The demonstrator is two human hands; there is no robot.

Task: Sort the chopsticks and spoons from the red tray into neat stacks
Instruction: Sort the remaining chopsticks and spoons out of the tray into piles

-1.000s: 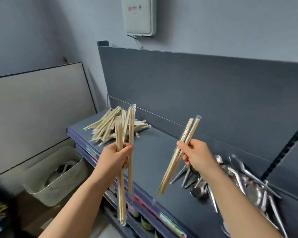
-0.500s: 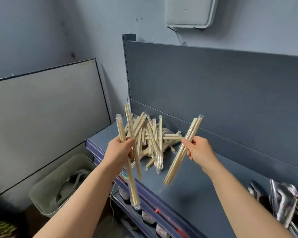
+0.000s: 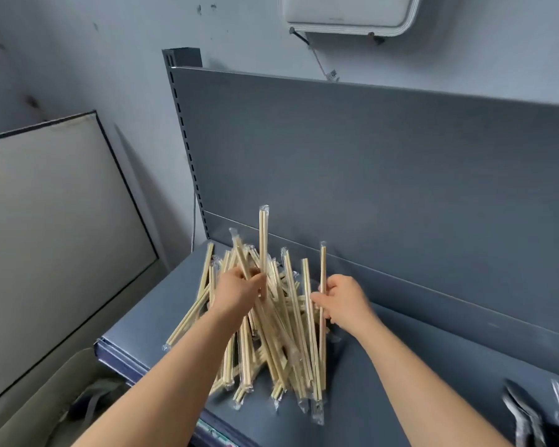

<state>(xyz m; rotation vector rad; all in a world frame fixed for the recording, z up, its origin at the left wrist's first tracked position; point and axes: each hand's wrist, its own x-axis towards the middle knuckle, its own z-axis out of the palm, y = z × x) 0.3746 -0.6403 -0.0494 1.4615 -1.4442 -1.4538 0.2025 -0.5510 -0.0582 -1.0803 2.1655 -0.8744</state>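
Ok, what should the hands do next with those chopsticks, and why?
Probably lower them onto the pile and let go. The left hand and right hand each grip wrapped chopsticks just over that heap on the grey shelf, roughly lined up with it.

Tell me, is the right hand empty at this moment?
No, the right hand has its fingers curled round wrapped chopsticks over the shelf.

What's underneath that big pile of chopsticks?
The chopstick pile lies on the grey shelf, which shows around it. Anything else beneath is hidden by the packets, and by the left hand and right hand holding more chopsticks above.
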